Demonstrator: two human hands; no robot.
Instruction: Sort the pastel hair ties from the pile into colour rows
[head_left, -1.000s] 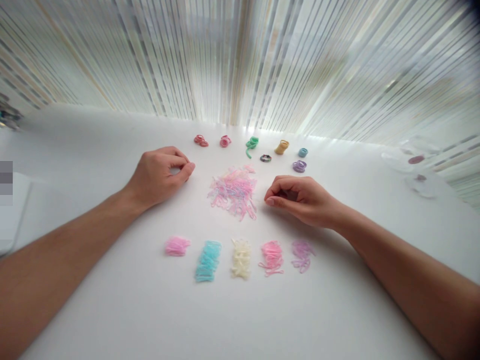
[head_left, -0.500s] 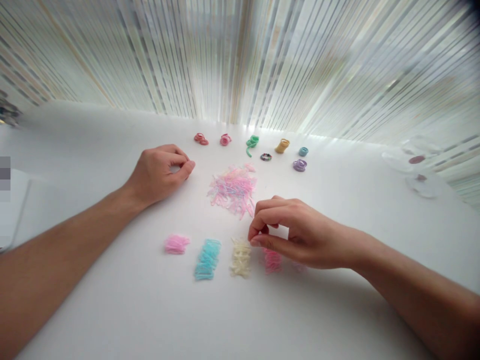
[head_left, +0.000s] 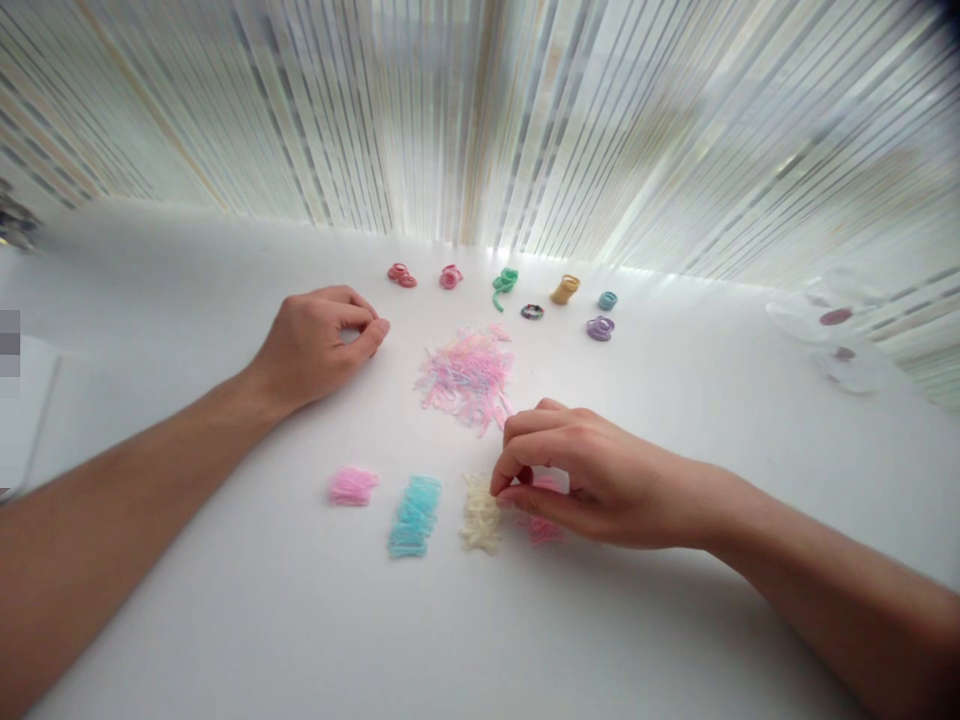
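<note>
My right hand is pinched shut at the right edge of a pile of thin cream pieces. Whatever its fingertips hold is too small to make out. Partly under that hand lies a brighter pink pile. My left hand rests on the table with fingers curled and thumb against the forefinger, nothing visible in it. Between the hands, a loose mixed heap of thin pastel pieces spreads out. A light pink pile and a blue pile lie left of the cream one.
Along the back of the white table stand coiled bundles: red, pink, green, yellow, blue and purple. A multicoloured ring lies among them. Clear round objects sit far right, before a string curtain.
My right hand has moved slightly left and down, its fingertips now at the cream pile's edge. My left hand has stayed in place.
</note>
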